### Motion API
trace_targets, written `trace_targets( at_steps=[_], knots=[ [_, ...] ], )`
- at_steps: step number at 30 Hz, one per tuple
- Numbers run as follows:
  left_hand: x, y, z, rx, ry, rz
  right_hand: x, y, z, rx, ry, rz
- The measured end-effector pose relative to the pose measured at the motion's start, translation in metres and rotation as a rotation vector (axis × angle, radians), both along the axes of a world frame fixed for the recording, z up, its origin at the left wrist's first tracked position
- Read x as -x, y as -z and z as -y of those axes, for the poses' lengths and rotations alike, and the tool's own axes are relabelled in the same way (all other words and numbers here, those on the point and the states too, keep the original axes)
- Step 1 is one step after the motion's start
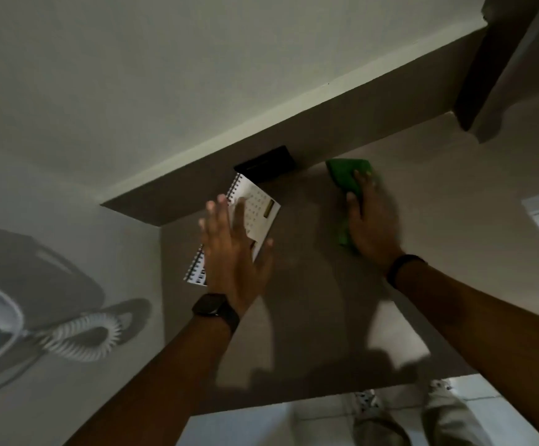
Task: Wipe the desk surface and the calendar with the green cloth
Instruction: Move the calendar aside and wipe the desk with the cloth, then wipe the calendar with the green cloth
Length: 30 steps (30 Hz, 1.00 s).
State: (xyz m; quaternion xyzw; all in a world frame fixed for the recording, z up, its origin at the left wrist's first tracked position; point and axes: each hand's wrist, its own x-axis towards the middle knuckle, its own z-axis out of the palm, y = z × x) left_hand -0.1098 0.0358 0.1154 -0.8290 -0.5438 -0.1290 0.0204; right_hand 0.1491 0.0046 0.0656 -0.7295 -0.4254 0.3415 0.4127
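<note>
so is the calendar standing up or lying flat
Lying flat on the desk: the calendar shows its date grid facing up, spiral binding along its left edge, and the left hand is spread over it.

**No readable text in view**

The spiral-bound calendar (255, 217) on the desk (326, 300) carries the only printing in sight. Its upper white page shows a grid of small marks, likely dates, too blurred to read. A lower page edge shows a row of dark blocks, also illegible. No brand, label or sign can be made out on anything else.
</note>
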Motion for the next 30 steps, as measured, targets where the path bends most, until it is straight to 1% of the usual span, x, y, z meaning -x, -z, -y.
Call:
trace_targets(
  at_steps=[4, 6, 7, 10, 13, 16, 17, 21, 22, 24, 26, 28, 30],
  knots=[
    [0.049, -0.031, -0.032, 0.129, -0.062, -0.284, 0.081, -0.019, -0.021, -0.068, -0.025, -0.254],
    [0.06, -0.032, -0.04, 0.187, -0.042, -0.341, 0.113, -0.02, -0.032, -0.089, -0.04, -0.329],
    [0.062, -0.029, -0.042, 0.225, -0.026, -0.318, 0.126, -0.02, -0.037, -0.11, -0.039, -0.35],
    [0.061, -0.02, -0.043, 0.363, -0.014, -0.138, 0.161, -0.014, -0.048, -0.19, -0.041, -0.367],
    [0.066, -0.015, -0.044, 0.392, 0.001, -0.069, 0.195, 0.001, -0.045, -0.263, -0.094, -0.328],
    [0.07, -0.016, -0.046, 0.378, -0.003, -0.087, 0.214, 0.026, -0.03, -0.3, -0.204, -0.123],
    [0.07, -0.016, -0.047, 0.373, 0.0, -0.096, 0.213, 0.033, -0.029, -0.299, -0.213, -0.102],
    [0.068, -0.016, -0.045, 0.386, -0.005, -0.106, 0.189, 0.027, -0.051, -0.227, -0.08, -0.271],
    [0.068, -0.016, -0.045, 0.392, -0.012, -0.108, 0.186, 0.021, -0.055, -0.236, -0.071, -0.281],
    [0.068, -0.016, -0.044, 0.399, -0.017, -0.112, 0.191, 0.013, -0.052, -0.314, -0.142, -0.22],
    [0.067, -0.016, -0.043, 0.396, -0.013, -0.126, 0.2, 0.015, -0.037, -0.365, -0.273, -0.128],
    [0.066, -0.017, -0.043, 0.398, -0.018, -0.11, 0.2, 0.026, -0.029, -0.326, -0.319, -0.073],
    [0.065, -0.018, -0.043, 0.387, -0.022, -0.098, 0.19, 0.03, -0.038, -0.24, -0.255, -0.102]
  ],
)
